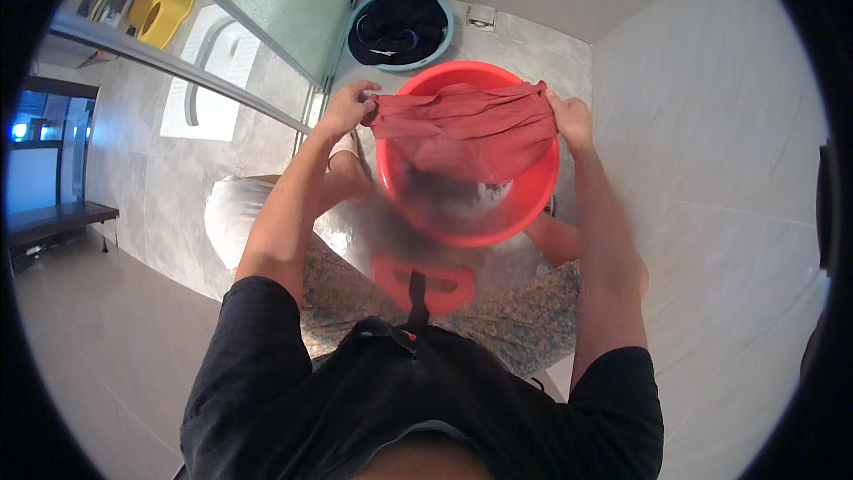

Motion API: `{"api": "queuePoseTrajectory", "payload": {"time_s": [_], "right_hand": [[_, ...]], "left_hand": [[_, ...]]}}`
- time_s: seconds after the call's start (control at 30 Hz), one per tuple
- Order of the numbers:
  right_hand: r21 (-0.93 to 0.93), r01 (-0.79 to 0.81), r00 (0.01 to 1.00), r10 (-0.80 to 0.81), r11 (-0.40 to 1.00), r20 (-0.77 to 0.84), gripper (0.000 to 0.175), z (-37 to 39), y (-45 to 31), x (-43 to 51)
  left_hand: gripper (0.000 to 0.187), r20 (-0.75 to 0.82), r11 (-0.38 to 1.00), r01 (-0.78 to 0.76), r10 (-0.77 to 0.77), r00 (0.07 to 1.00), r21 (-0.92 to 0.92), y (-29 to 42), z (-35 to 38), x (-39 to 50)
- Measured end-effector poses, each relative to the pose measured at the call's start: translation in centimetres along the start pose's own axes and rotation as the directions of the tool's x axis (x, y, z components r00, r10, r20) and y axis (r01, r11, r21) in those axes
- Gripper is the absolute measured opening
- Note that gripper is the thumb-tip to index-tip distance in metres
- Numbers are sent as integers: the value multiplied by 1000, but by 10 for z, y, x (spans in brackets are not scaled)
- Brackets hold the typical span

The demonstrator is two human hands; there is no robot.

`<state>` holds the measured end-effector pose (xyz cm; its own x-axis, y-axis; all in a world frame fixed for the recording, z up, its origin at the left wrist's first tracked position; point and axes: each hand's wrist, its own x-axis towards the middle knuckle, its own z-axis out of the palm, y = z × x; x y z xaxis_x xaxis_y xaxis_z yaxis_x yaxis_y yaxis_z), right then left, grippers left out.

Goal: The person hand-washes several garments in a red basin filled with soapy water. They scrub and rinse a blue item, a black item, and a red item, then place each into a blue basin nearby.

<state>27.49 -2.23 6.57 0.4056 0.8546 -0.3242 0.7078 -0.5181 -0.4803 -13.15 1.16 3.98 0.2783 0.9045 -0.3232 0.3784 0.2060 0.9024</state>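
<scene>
Stretched between my two hands is a red cloth garment [466, 123], spread across the red plastic basin [460, 235]. My left hand [346, 107] grips its left corner just outside the basin's rim. At the opposite corner, my right hand [571, 119] pinches the fabric above the right rim. The lower part of the cloth hangs into the basin and hides much of its inside. Below the cloth, something dark and some white foam [492, 195] show in the basin, too blurred to tell more.
A light-blue basin [448, 40] of dark clothes [400, 27] stands behind the red one, near a floor drain [480, 18]. The red plastic stool [426, 290] is under me. Left, beyond a glass partition [286, 0], are a squat toilet [206, 77] and a yellow plastic stool [160, 10].
</scene>
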Motion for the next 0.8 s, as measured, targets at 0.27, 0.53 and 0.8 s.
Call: {"api": "queuePoseTrajectory", "payload": {"time_s": [0.27, 0.53, 0.8], "right_hand": [[284, 196, 945, -102, 939, -312, 36, 19, 20, 18], [935, 346, 934, 116, -73, -337, 7, -161, 50, -17], [844, 530, 840, 85, 80, -536, 14, -244, 7, -75]], "left_hand": [[15, -345, 898, -212, 353, 870, 386, 17, -24, 1], [13, -735, 751, -578, 188, 651, -320, 126, -105, -35], [11, -719, 603, -777, 459, 522, -180, 204, -118, -98]]}}
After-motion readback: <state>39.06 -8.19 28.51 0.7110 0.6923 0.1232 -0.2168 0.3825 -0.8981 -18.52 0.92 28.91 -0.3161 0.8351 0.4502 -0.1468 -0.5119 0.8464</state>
